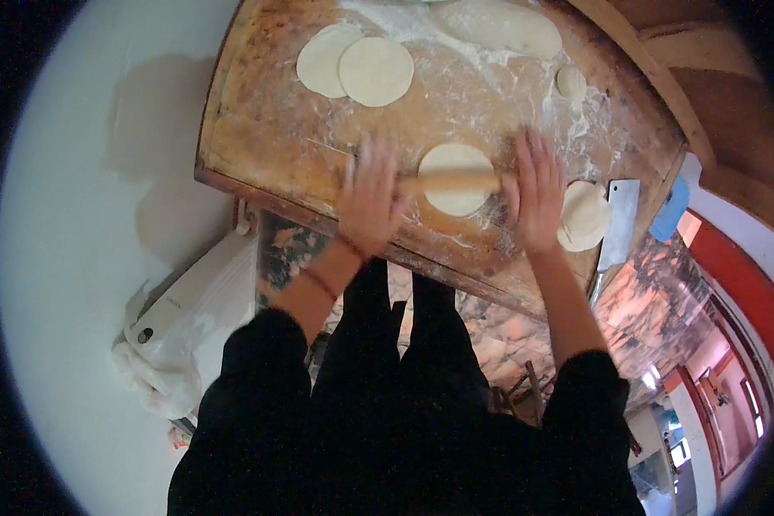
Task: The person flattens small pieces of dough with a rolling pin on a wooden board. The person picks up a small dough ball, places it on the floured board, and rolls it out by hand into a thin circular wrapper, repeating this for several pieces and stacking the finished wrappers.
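Note:
A round, flattened piece of dough [456,157] lies near the front edge of the floured wooden board. Across its middle runs a thin wooden rolling pin [460,181], blurred by motion. My left hand [372,193] rests over the pin's left end with its fingers stretched away from me. At the other end, my right hand [537,189] has its palm against the pin and its fingers out straight, also smeared. Beside that hand lies another dough round [583,219], perhaps several stacked. Two thin dough rounds [377,71] overlap at the far left.
Right of my right hand lies a cleaver [619,222], its handle toward me. Beyond it is a blue flat item [669,209]. A long dough roll [494,26] and a small dough piece [570,82] sit at the back of the wooden board [267,129]. A white wall [86,258] stands left.

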Demonstrator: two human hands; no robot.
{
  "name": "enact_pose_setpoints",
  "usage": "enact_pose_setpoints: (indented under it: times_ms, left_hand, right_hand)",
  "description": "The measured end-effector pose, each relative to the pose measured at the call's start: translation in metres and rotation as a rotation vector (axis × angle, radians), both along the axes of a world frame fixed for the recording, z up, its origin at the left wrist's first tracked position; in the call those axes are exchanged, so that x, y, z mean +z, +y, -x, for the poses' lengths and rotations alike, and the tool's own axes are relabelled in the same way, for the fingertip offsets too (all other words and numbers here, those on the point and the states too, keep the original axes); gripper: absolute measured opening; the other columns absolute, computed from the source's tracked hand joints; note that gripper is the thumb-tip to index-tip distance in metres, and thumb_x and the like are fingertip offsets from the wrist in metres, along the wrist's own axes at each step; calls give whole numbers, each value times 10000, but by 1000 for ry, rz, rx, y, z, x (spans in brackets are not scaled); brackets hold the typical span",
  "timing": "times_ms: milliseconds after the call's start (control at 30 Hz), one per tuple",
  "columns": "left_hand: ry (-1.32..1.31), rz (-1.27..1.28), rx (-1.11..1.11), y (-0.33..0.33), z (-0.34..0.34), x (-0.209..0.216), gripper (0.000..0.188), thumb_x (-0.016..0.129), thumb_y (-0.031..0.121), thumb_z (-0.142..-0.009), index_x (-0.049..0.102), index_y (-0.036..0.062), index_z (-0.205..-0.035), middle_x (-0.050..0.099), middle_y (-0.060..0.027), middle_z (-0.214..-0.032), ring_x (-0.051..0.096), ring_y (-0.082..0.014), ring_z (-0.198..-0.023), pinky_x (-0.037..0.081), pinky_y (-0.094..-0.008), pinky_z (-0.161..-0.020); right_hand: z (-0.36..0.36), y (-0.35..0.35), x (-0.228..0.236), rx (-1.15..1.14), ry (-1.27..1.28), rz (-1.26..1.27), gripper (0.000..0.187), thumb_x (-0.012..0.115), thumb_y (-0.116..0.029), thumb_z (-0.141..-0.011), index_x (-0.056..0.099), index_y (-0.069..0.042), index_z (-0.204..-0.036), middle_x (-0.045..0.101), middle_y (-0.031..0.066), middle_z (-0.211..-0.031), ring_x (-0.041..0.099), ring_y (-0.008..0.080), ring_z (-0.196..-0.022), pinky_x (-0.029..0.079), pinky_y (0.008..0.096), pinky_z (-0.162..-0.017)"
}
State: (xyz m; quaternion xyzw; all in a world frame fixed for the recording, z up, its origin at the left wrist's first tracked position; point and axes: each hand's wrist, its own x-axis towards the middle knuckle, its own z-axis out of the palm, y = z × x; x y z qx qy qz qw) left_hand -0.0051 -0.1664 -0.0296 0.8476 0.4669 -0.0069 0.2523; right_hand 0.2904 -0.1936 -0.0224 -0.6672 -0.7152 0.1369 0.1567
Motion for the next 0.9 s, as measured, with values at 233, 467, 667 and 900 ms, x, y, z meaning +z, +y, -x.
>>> enact_pose_setpoints:
  times_ms: [233, 467, 667, 900]
  left_hand:
    - [-110, -90, 30, -1, -26, 16, 845, 645, 358, -960, 252, -33, -1598, 254, -270, -1660, 220, -447, -1548, 212, -545, -1251]
    - [-442, 62, -11, -22, -28, 14, 660, 700, 233, -939, 426, 48, -1510, 418, -226, -1573, 361, -454, -1473, 321, -530, -1201]
    - [-335, -25, -137, 64, -90, 4, 494, 747, 153, -855, 566, 87, -1310, 621, -130, -1252, 597, -360, -1162, 493, -458, -1000]
    - [-178, 398, -49, 87, -56, 15, 145, 792, 124, -805, 711, 65, -910, 706, -108, -896, 696, -304, -894, 571, -419, -816]
  right_hand:
    - [-16, -26, -16, -15, -6, -105, 647, 615, -276, -982, 400, -72, -1558, 393, 174, -1616, 395, 389, -1470, 297, 548, -1217]
    - [7, -89, -5, 299, -30, 97, 600, 666, -186, -860, 511, -61, -1426, 465, 163, -1550, 424, 367, -1453, 336, 553, -1203]
    - [46, -110, 22, 94, 33, -15, 413, 663, -107, -826, 580, -57, -1227, 576, 137, -1368, 553, 351, -1263, 413, 515, -1090]
    - [68, -148, 22, -78, 226, 26, 328, 674, -16, -813, 598, -60, -1129, 616, 142, -1198, 606, 368, -1084, 481, 490, -912]
